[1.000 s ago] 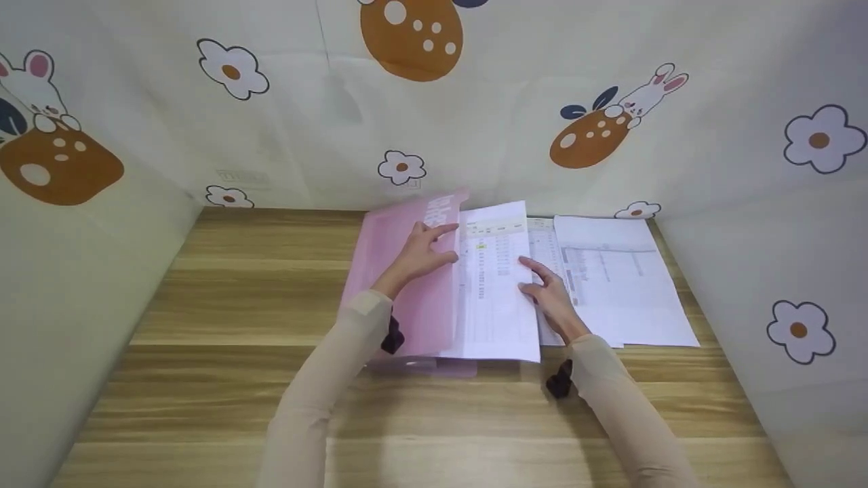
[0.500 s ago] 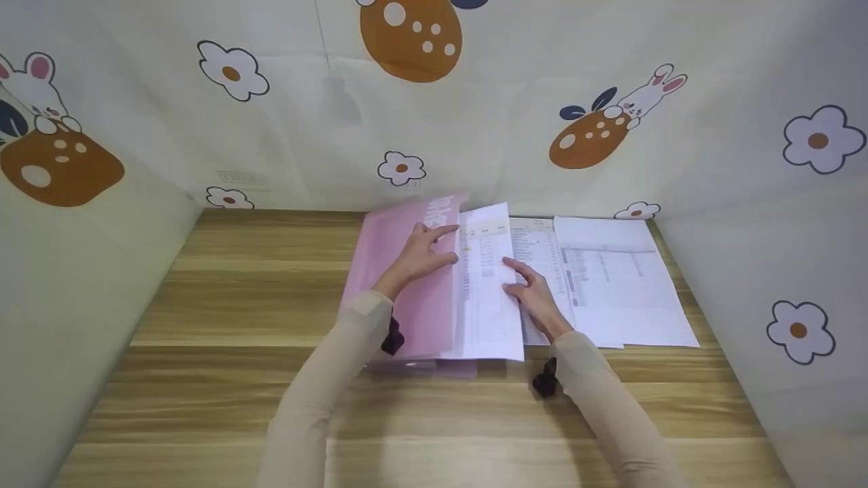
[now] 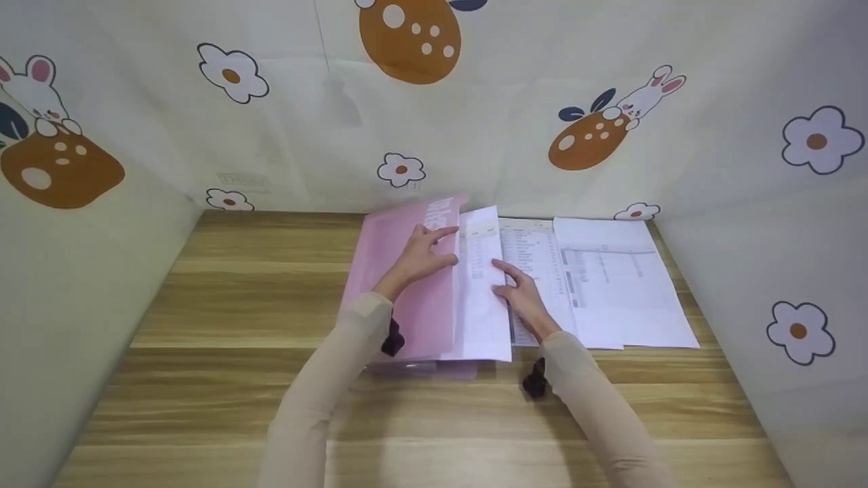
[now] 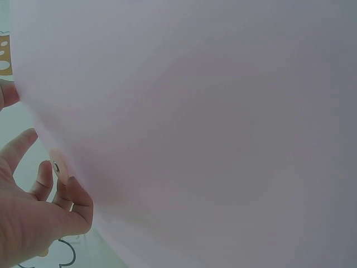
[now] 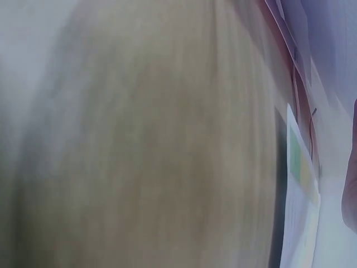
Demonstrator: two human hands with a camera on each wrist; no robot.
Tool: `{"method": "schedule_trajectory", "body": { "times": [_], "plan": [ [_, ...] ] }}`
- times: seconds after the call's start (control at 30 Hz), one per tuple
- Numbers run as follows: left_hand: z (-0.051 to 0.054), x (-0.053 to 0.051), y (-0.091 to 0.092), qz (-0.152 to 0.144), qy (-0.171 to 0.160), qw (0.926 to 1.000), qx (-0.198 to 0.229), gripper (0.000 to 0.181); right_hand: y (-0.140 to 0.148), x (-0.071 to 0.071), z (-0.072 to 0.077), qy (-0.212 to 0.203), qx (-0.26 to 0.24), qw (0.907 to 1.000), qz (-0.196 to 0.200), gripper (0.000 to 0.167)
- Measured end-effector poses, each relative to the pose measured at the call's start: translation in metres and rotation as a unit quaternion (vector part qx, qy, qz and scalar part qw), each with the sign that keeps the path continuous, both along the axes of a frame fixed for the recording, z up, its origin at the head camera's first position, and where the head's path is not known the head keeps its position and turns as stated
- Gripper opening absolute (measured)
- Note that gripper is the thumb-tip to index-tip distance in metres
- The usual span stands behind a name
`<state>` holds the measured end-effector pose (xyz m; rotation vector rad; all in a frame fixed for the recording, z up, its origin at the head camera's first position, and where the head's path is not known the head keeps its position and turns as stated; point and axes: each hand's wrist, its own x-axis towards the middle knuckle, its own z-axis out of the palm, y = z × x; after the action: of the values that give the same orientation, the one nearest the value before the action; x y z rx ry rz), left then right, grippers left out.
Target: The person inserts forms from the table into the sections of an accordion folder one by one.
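Observation:
A pink translucent file folder (image 3: 380, 278) lies mid-table with its front cover lifted. My left hand (image 3: 415, 261) holds that cover by its right edge; in the left wrist view, the left hand's fingers (image 4: 81, 206) curl at the edge beside a snap button (image 4: 56, 166). A printed white sheet (image 3: 483, 312) stands partly tucked under the cover. Its right edge is pinched between thumb and fingers of my right hand (image 3: 522, 295). Only a sliver of the right hand (image 5: 350, 184) appears in the right wrist view. The sheet's left part is hidden by the cover.
Right of the folder lie more printed papers, one with a dense list (image 3: 532, 251) and another with a faint table (image 3: 627, 298). They rest on a wood-grain table (image 3: 237, 285). A patterned cloth (image 3: 291, 129) encloses the back and sides.
My right hand has moved left with the white sheet, so less of it sticks out from the cover and more of the list paper shows. My left hand has stayed put.

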<state>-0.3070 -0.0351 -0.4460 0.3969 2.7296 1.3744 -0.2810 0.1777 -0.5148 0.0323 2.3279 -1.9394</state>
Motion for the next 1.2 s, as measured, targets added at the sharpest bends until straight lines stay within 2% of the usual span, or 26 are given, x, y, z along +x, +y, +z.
{"method": "schedule_trajectory", "body": {
  "times": [0.27, 0.4, 0.67, 0.83, 1.07, 1.2],
  "plan": [
    [-0.002, 0.0, -0.001, -0.005, 0.01, 0.9999, 0.001, 0.056, -0.008, 0.0, -0.001, -0.009, -0.021, 0.9997, 0.01, 0.05],
    [-0.002, 0.0, 0.0, -0.005, 0.009, 0.9999, -0.002, 0.056, -0.013, 0.0, -0.002, -0.015, -0.012, 0.9998, 0.003, 0.05],
    [-0.001, 0.0, 0.0, -0.003, 0.003, 1.0, -0.004, 0.056, -0.021, -0.001, -0.005, 0.023, 0.009, 0.9997, 0.005, 0.05],
    [-0.001, 0.001, 0.001, -0.004, 0.004, 1.0, -0.001, 0.056, -0.021, -0.001, -0.006, 0.029, 0.024, 0.9993, 0.01, 0.049],
    [-0.003, 0.0, 0.001, -0.002, -0.001, 1.0, 0.0, 0.057, -0.016, 0.003, -0.004, 0.008, 0.006, 0.9999, 0.014, 0.048],
    [-0.003, 0.0, 0.001, -0.006, 0.01, 0.9999, -0.003, 0.056, -0.012, 0.009, 0.0, -0.007, -0.01, 0.9994, 0.032, 0.046]
  ]
}}
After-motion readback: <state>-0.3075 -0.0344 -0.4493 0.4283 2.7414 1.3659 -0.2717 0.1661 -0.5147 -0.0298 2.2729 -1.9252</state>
